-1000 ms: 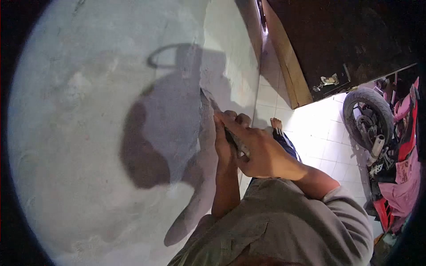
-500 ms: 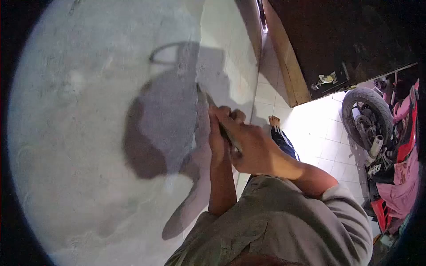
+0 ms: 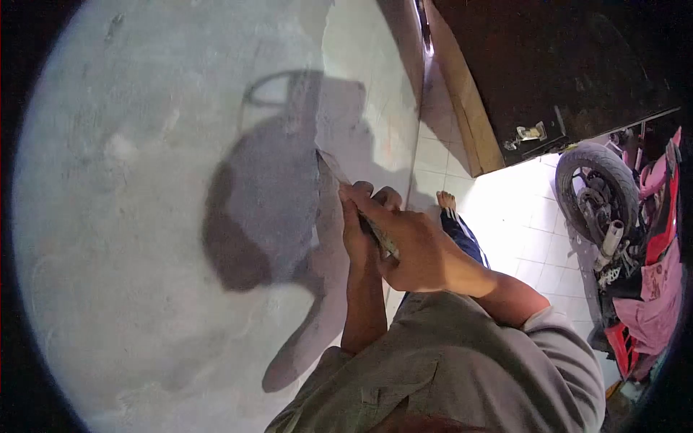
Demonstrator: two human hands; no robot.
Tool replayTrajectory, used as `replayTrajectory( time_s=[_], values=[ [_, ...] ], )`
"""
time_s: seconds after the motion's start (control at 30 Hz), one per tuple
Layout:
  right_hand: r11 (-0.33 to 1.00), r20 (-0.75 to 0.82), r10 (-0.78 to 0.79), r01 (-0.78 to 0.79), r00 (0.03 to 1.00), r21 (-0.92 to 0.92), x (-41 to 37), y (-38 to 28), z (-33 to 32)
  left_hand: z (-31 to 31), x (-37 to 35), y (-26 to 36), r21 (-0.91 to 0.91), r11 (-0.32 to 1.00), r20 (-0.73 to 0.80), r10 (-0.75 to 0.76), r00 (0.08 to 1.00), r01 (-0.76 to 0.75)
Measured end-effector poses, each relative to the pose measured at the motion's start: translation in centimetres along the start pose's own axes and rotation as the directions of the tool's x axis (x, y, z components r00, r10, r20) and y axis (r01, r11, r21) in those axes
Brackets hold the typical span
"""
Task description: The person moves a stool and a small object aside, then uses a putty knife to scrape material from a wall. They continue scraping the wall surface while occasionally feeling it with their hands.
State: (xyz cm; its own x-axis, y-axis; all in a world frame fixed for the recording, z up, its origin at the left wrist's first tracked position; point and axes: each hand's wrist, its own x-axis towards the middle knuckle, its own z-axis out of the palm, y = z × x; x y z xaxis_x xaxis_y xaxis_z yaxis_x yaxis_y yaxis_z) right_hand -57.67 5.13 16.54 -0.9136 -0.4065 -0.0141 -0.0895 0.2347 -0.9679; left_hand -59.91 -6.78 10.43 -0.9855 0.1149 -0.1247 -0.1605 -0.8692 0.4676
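My right hand [image 3: 419, 249] is closed around a narrow flat scraper [image 3: 333, 167], whose handle end shows below the fingers. My left hand [image 3: 356, 229] is closed against the same tool from the other side; its fingers are partly hidden behind my right hand. The blade slants up and left, its tip at the wall [image 3: 144, 238]. There, a ragged edge of the grey coating [image 3: 318, 130] runs up and down beside a paler strip. Shadows of my head and arms fall across this spot.
A dark door [image 3: 577, 65] with a metal latch [image 3: 530, 133] and wooden edge stands at upper right. Beyond it is a motorcycle wheel [image 3: 595, 191] with red parts and pink cloth [image 3: 653, 317]. My bare foot [image 3: 447, 200] rests on white floor tiles [image 3: 520, 231].
My hands have shifted slightly down and right with the scraper. More of its blade now shows above my fingers, with the tip at the coating's edge.
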Motion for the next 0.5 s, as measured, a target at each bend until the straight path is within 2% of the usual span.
replayTrajectory(
  time_s=[0.03,0.07,0.1,0.13,0.17,0.2,0.23,0.27,0.3,0.33,0.4,0.43,0.5],
  values=[
    [1.0,0.0,-0.001,0.001,1.0,-0.001,0.8,0.2,0.0,-2.1,0.8,1.0,0.113,0.982,0.161,-0.167,0.973,0.15],
    [0.993,-0.03,0.049,-0.052,0.998,-0.103,1.8,0.4,0.3,-2.2,1.2,1.2,0.11,0.983,0.147,-0.161,0.976,0.146],
    [0.975,-0.052,0.101,-0.109,0.994,-0.196,1.9,0.4,0.9,-2.0,1.1,1.4,0.193,0.97,0.019,-0.154,0.988,0.148],
    [0.976,-0.041,0.098,-0.105,0.994,-0.193,1.3,0.1,0.9,-1.3,1.3,1.6,0.277,0.948,-0.086,-0.136,0.987,0.155],
    [0.989,-0.032,0.064,-0.068,0.997,-0.132,0.9,-0.5,0.0,1.9,0.5,0.8,0.447,0.89,-0.267,0.04,0.963,0.086],
    [0.997,-0.021,0.039,-0.04,0.999,-0.061,0.3,-0.8,-0.5,1.9,0.1,0.6,0.452,0.889,-0.248,0.04,0.968,0.079],
    [0.994,-0.04,-0.092,0.089,0.995,-0.063,-0.1,-0.2,-0.2,1.3,-0.5,0.5,0.246,0.969,-0.059,-0.01,0.998,0.025],
    [0.994,-0.053,-0.094,0.091,0.994,-0.067,0.4,-0.3,-0.6,0.6,-0.2,0.4,0.017,1.0,0.142,-0.02,0.99,0.017],
    [0.996,0.003,-0.037,0.037,0.999,-0.086,0.8,-0.6,-1.0,-0.4,0.7,1.0,0.051,0.992,0.096,-0.12,0.988,0.116],
    [0.994,0.071,0.029,-0.022,0.997,-0.103,0.7,-0.8,-1.0,-1.1,0.3,0.6,0.047,0.992,0.08,-0.123,0.989,0.119],
    [0.996,0.056,0.026,-0.021,0.998,-0.091,0.0,-0.2,-1.2,0.9,0.0,0.0,0.253,0.965,-0.116,-0.038,0.992,0.066],
    [0.997,0.025,0.008,-0.006,1.0,-0.078,-0.1,-0.2,-1.2,-0.2,-0.1,-0.8,-0.024,0.994,0.044,-0.105,0.994,0.106],
    [0.995,-0.01,-0.04,0.039,0.999,-0.095,0.3,0.0,-0.6,-0.1,0.4,-0.2,-0.006,0.997,0.091,-0.07,0.993,0.071]
  ],
)
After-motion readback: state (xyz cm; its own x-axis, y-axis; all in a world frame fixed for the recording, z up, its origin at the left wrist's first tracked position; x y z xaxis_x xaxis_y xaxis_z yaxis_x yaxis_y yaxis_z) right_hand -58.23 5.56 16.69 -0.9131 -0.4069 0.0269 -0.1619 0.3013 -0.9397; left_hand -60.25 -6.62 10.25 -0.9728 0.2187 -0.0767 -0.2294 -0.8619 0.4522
